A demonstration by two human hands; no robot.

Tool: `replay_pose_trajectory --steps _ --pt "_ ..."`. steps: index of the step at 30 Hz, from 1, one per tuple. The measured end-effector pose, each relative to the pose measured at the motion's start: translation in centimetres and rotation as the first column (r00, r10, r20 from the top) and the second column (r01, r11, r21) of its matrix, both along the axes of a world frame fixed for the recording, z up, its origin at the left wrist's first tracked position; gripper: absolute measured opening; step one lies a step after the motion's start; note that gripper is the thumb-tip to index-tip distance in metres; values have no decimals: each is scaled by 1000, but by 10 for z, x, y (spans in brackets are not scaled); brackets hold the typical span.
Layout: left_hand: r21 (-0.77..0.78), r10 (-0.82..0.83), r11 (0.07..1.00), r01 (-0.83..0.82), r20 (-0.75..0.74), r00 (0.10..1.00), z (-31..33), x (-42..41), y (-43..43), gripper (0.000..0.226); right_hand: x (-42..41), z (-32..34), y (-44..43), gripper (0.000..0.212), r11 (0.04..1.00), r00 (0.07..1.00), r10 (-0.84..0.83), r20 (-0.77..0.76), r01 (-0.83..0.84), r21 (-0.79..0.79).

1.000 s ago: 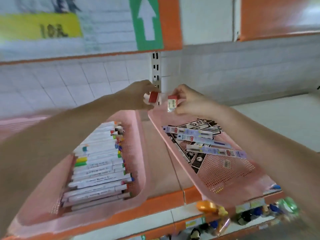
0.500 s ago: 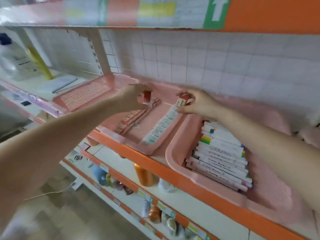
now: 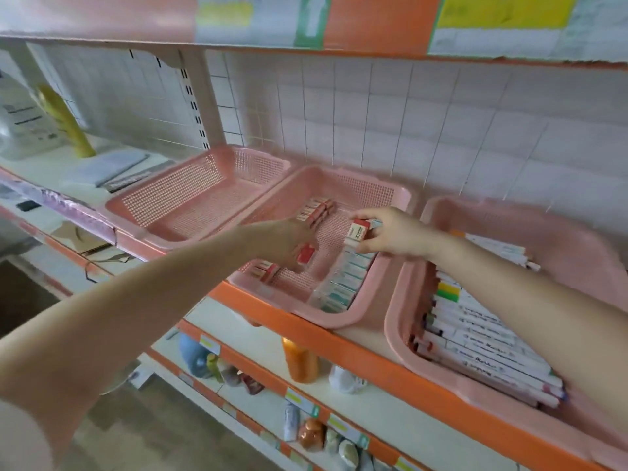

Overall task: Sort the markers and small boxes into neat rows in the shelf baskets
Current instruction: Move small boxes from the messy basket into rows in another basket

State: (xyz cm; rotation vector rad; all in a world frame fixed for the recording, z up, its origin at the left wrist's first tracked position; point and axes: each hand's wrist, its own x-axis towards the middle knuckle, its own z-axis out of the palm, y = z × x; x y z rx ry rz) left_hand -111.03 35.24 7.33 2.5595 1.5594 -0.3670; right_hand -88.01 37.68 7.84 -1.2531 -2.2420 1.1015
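Observation:
Three pink mesh baskets stand on an orange-edged shelf. The middle basket (image 3: pixel 390 195) holds a row of red-and-white small boxes (image 3: pixel 314 210) along its left side and a row of teal-and-white boxes (image 3: pixel 343 283) along its right. My left hand (image 3: pixel 282 244) holds a red small box (image 3: pixel 306 253) low over the left row. My right hand (image 3: pixel 396 234) pinches a red-and-white box (image 3: pixel 357 232) above the far end of the right row. The right basket (image 3: pixel 577 239) holds several white markers (image 3: pixel 482 338) laid side by side.
The left basket (image 3: pixel 190 195) holds nothing. Farther left on the shelf lie a yellow bottle (image 3: pixel 66 122) and flat packets. The lower shelf carries an orange bottle (image 3: pixel 300 360) and small items. A white tiled wall backs the shelf; another shelf hangs overhead.
The view swung left from the marker basket to the middle basket. Both hands, each holding its box, have come down from the basket's far rim into the basket, over the rows.

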Motion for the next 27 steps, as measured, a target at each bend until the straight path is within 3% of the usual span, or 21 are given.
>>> replay_pose_trajectory --steps 4,6,9,13,16,20,23,27 --pt "-22 -77 997 75 -91 993 -26 6 6 55 -1 1 1 55 999 998 -25 -51 24 -25" --pt "-10 -64 998 64 -76 995 -30 1 8 63 -5 1 1 44 998 996 -56 -67 56 -5" --pt "16 1 1000 -2 54 999 -13 -9 5 73 -16 -2 -2 39 998 997 -58 -58 60 27" --pt "83 169 976 -201 291 942 6 -50 5 51 -45 1 -6 30 994 1000 -14 -12 15 109" --pt "154 219 947 -281 327 919 1 -74 -4 39 -69 -2 -7 27 997 998 51 25 -52 57" --pt "286 116 920 -268 454 883 -15 -86 -20 32 -109 -11 -4 28 986 984 119 133 -134 104" --pt "381 69 857 -348 585 808 -25 -93 -21 32 -134 -20 -1 28 970 967 157 199 -189 152" --pt "436 17 835 -335 589 808 -29 -94 -20 33 -158 -28 -2 23 934 931 160 328 -251 256"
